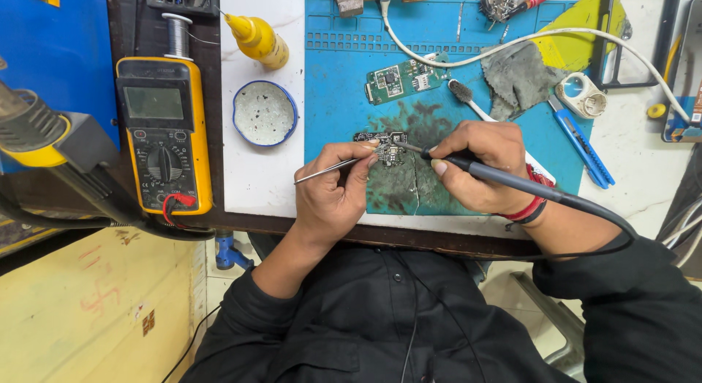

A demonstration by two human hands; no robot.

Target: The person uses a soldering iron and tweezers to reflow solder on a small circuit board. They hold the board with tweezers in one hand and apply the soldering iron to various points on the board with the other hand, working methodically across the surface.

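Single head view, looking steeply down, close in.
Your camera sits above your left hand point(333, 196) and right hand point(479, 167); the blue mat point(344, 83) stretches beyond their grip.

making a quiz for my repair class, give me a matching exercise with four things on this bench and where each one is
Things:
1. soldering iron
2. tweezers
3. multimeter
4. green circuit board

Places:
A. off the mat, at the left edge of the bench
B. in the right hand
C. on the blue mat, above both hands
D. in the left hand

Pairs: 1-B, 2-D, 3-A, 4-C
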